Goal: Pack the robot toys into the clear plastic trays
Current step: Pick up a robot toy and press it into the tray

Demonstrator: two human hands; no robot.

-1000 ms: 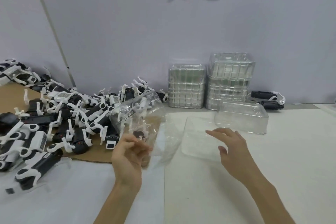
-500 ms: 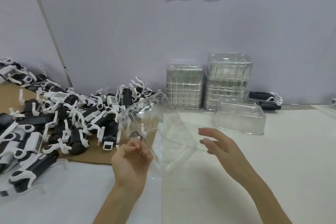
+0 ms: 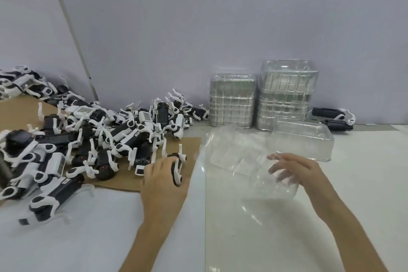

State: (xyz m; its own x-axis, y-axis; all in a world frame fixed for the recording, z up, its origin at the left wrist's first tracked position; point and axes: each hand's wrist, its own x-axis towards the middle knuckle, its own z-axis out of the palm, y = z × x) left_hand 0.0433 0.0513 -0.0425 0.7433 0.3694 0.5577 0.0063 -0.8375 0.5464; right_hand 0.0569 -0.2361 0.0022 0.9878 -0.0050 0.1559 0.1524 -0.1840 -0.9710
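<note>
1. A moment ago our left hand (image 3: 162, 178) was holding the tray up. It has now crossed to the left, and its fingers are curled over one black-and-white plastic robot toy (image 3: 177, 172) at the near right corner of the flat brown cardboard sheet (image 3: 192, 146).
2. Our right hand (image 3: 302, 172), which was spread and reaching before, now curls its fingers on the near end of the clear thin-walled plastic tray (image 3: 234, 152). The tray lies low and opened out over the middle of the white table (image 3: 287, 238). Our hands are well apart.
3. We judge that the tray is ready to fill and the first toy is being taken, since nothing is in the tray yet.
4. The tray is glossy and flimsy with moulded hollows, so it will probably flex. The toy is hard, and its thin white legs could snag.
5. Further left, a tangled heap of toys (image 3: 106, 137) covers the cardboard.
6. Along the far edge sit an upturned clear tray (image 3: 309, 139), two ribbed stacks of nested trays (image 3: 231, 101) and some stray toys (image 3: 331, 116) at the far right.
</note>
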